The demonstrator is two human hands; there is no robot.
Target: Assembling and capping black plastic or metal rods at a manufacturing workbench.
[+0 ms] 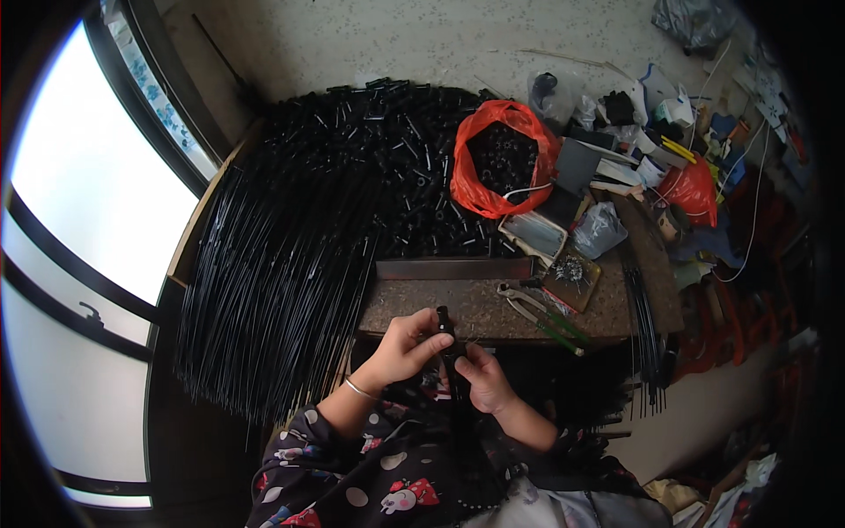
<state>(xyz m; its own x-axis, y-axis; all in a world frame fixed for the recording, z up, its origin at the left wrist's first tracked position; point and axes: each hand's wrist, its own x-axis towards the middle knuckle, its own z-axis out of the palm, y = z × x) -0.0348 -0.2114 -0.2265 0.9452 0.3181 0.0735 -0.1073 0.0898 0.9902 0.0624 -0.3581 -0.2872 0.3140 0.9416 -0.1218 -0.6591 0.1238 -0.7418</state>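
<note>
In front of my body, just off the table's near edge, my left hand [410,348] is closed round a small black tubular part [444,319], whose upper end sticks out above the fingers. Close beside it, my right hand [486,380] is closed too, thumb pressed against the lower side of the same dark piece. What sits between the two hands is too dark to make out fully. A heap of short black tubular parts [352,145] covers the far side of the table. To its left lies a thick bundle of long thin black rods [273,290], hanging over the near edge.
A red plastic bag [465,187] holds small black pieces. Nearer me are a dark metal bar [453,268], green-handled pincers [547,324], a cream-rimmed box [533,236] and small metal bits [570,269]. More rods [647,343] hang at the right. Clutter [660,132] fills the back right; a window [84,158] is left.
</note>
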